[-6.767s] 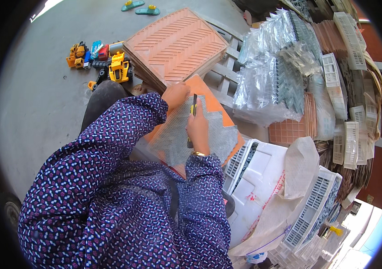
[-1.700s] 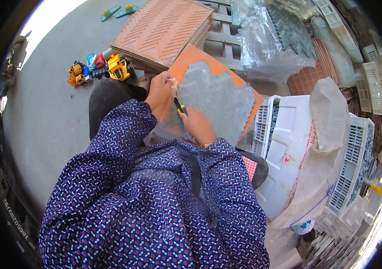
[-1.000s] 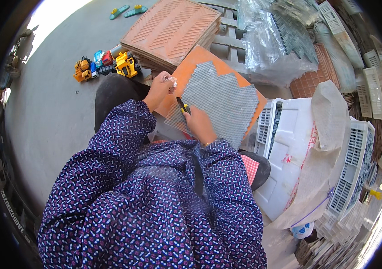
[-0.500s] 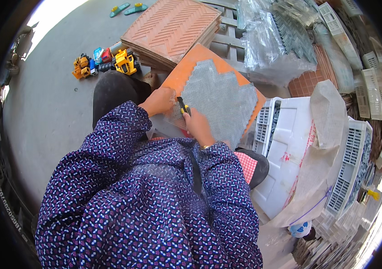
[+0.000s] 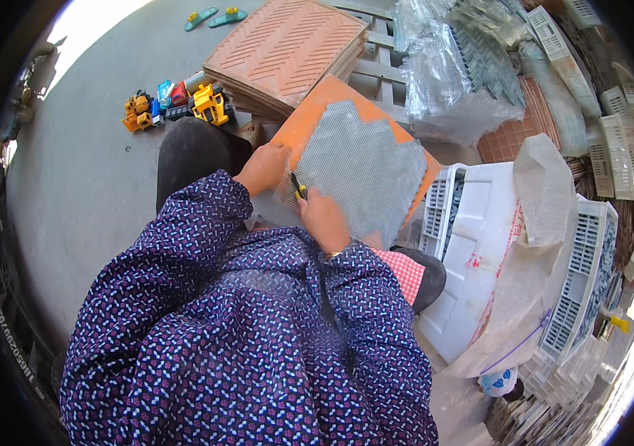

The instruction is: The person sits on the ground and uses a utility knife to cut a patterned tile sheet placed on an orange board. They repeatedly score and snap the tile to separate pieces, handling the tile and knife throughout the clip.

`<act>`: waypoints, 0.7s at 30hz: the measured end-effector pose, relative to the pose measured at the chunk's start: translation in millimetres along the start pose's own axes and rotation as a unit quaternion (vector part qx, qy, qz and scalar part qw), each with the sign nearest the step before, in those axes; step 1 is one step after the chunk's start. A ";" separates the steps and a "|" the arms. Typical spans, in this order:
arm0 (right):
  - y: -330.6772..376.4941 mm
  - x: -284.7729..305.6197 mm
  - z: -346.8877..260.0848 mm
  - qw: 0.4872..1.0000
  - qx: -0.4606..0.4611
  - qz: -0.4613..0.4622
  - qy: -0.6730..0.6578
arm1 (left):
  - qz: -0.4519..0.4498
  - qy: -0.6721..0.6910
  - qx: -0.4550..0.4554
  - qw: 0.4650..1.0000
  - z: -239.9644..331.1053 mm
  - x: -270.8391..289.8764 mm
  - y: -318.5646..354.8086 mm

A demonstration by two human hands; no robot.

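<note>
2 hands work at the near left edge of the orange tray [image 5: 309,119], which lies tilted on the person's lap with a grey mesh sheet [image 5: 361,167] over it. The left hand [image 5: 261,167] presses flat on the mesh at that edge. The right hand [image 5: 322,219], just beside it, grips a small yellow-and-black knife [image 5: 298,187]. This looks like the trimming step; cutting on would need the blade kept along the tray's edge.
</note>
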State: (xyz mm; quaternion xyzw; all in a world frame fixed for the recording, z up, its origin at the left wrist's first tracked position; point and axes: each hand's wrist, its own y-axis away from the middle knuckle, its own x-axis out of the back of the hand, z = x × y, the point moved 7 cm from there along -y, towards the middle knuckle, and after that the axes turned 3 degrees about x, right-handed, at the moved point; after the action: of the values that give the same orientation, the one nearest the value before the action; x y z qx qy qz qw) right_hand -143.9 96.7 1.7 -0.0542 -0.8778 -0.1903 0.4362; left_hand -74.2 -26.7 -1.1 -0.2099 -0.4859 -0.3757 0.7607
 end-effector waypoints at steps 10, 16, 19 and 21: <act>-7.9 -2.9 6.1 1.000 0.002 0.008 -0.006 | 0.037 0.082 0.024 0.996 -2.7 7.7 6.8; 14.3 -14.2 8.6 0.999 0.025 0.026 -0.017 | 0.056 0.119 0.036 0.991 -11.5 6.2 1.0; 11.8 -17.7 13.8 1.000 0.012 0.018 -0.008 | 0.021 0.130 0.055 0.990 -20.6 2.4 3.9; 6.0 -14.0 19.3 0.999 -0.003 0.031 -0.008 | -0.018 0.136 0.086 0.987 -15.3 6.5 5.6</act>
State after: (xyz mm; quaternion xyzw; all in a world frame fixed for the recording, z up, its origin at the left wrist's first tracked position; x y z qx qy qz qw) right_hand -148.1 110.6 -18.1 -0.0837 -0.8789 -0.1787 0.4343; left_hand -59.4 -36.1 -1.7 -0.0817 -0.4125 -0.3707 0.8281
